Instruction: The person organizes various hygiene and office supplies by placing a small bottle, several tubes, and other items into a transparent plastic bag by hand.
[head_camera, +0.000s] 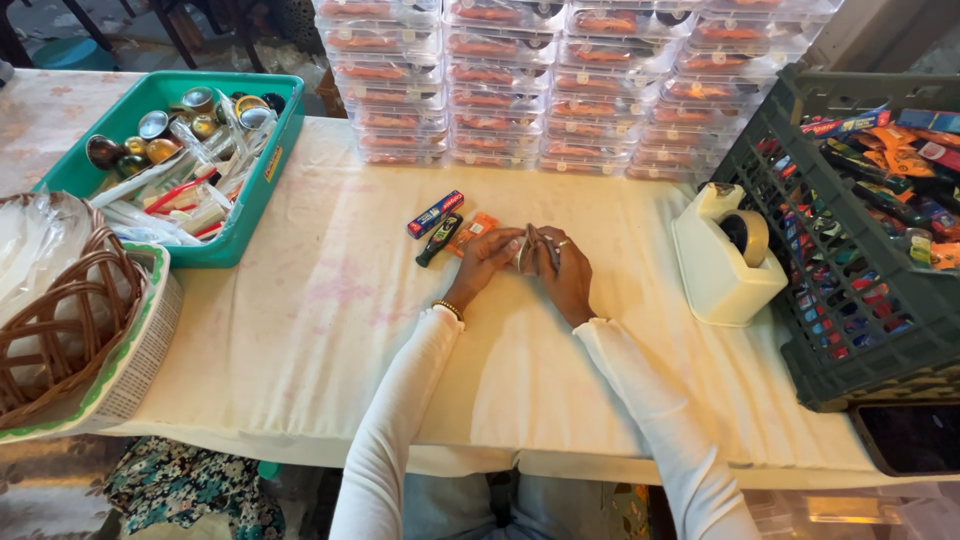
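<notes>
Pinching a small clear plastic pouch (528, 250) between both hands at centre frame, above a white cloth-covered table (330, 340). Left hand (487, 262) curled around the pouch's left edge, fingers closed on it; right hand (567, 270) gripping the right edge, ring on one finger. Just left of the hands, lying on the cloth: a blue sachet (435, 214), a dark green sachet (439, 240) and an orange sachet (472, 231). Upper left, a teal tray (262, 178) filled with small tins and wrapped items. Far left, a wicker basket (60, 320). Top centre, stacked clear boxes (560, 90). Right of the hands, a white tape dispenser (722, 258); beyond it, a dark green crate (800, 220) of colourful packets.
</notes>
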